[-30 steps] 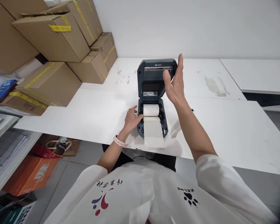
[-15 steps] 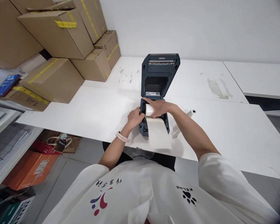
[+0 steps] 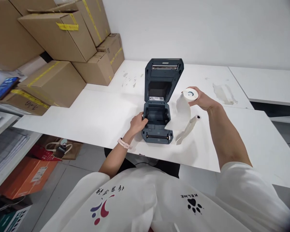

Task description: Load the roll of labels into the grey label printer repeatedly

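Observation:
A dark label printer (image 3: pixel 157 129) stands on the white table with its lid (image 3: pixel 163 77) raised and its roll compartment bare. My left hand (image 3: pixel 137 123) grips the printer's left edge, thumb over the rim. Off to the right of the printer, my right hand (image 3: pixel 201 98) is closed round a white label roll (image 3: pixel 190 94), held up with its core showing. A loose strip of labels (image 3: pixel 181 116) hangs from that roll toward the printer's right side. Beside it on the table lies a thin narrow roll with a curled paper strip (image 3: pixel 188 129).
Cardboard boxes (image 3: pixel 55 82) are stacked at the left end of the table (image 3: pixel 106 112). A phone (image 3: pixel 4 88) rests near them. On the lower left stand an orange box (image 3: pixel 26 175) and a paper bag (image 3: pixel 72 151). A white wall runs behind the table.
My right hand has lifted the label roll out of the printer and carried it to the right, its strip trailing. My left hand stays on the printer's left edge.

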The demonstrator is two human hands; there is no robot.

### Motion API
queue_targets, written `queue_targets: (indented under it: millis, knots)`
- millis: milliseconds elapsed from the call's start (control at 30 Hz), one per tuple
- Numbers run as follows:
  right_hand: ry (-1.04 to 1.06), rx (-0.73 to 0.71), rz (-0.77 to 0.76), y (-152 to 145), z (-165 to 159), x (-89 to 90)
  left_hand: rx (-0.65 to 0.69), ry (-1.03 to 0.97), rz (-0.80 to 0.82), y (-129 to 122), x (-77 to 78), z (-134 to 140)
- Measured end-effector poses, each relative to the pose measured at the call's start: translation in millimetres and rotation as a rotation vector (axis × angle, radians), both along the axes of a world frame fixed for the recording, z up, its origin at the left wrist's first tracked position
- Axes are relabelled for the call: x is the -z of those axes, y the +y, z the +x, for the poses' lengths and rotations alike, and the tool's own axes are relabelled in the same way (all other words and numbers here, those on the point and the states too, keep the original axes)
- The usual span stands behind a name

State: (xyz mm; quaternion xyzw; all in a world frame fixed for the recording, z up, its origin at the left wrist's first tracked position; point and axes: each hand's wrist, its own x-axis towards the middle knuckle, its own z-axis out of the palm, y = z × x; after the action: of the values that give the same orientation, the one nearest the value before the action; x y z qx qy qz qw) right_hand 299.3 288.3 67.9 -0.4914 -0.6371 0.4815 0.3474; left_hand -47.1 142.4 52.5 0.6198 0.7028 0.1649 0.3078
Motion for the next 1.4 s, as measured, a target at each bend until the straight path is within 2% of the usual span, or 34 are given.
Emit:
queue_targets:
  millis: [100,233,333,433,533,633,700,767,867,933,1000,1100,1167,1300,1400]
  knots:
    - [-0.032,0.058,-0.071,18.5,2.1,32.2,-0.001,-0.003,0.007,-0.5,0.0,-0.2]
    - [-0.02,0.094,-0.152,15.0,10.7,50.2,-0.006,-0.024,0.02,-0.3,2.9,-1.2]
    - [0.069,0.09,-0.144,-8.5,39.3,51.6,-0.005,-0.045,0.02,0.0,4.5,-2.1]
    - [0.127,0.14,-0.099,-47.0,70.3,53.6,0.007,-0.042,0.024,0.0,3.6,-2.4]
    - [0.089,0.099,-0.129,-84.8,76.2,59.3,0.019,-0.003,0.033,0.1,2.0,-2.2]
    - [-0.002,0.021,-0.189,-105.2,59.7,61.3,0.015,-0.001,0.043,0.3,2.4,-2.1]
    - [0.03,-0.028,-0.153,-108.5,47.0,53.8,0.016,-0.03,0.047,0.2,3.6,-2.4]
    - [0.135,-0.126,-0.05,-106.7,34.3,35.4,0.019,-0.056,0.04,0.0,4.6,-2.7]
    - [0.158,-0.371,0.108,-100.3,0.7,-7.8,0.016,-0.054,0.041,-0.2,5.0,-3.1]
    - [-0.065,-0.556,0.145,-94.8,-38.2,-35.2,0.012,-0.042,0.053,-0.2,5.6,-3.0]
    - [-0.383,-0.605,0.245,-88.8,-85.5,-50.5,0.003,-0.048,0.059,-0.1,7.1,-2.9]
    - [-0.846,-0.566,0.397,-81.4,-148.4,-45.7,-0.006,-0.095,0.066,0.1,11.1,-2.9]
    - [-1.011,-0.551,0.43,-79.8,-172.1,-32.7,-0.01,-0.121,0.072,0.2,13.6,-2.9]
    - [-1.025,-0.505,0.479,-93.7,-172.7,-13.2,-0.04,-0.153,0.069,-0.5,15.8,-2.7]
    - [-0.865,-0.378,0.575,-127.0,-154.4,-3.0,-0.048,-0.201,0.088,-3.3,16.5,-2.2]
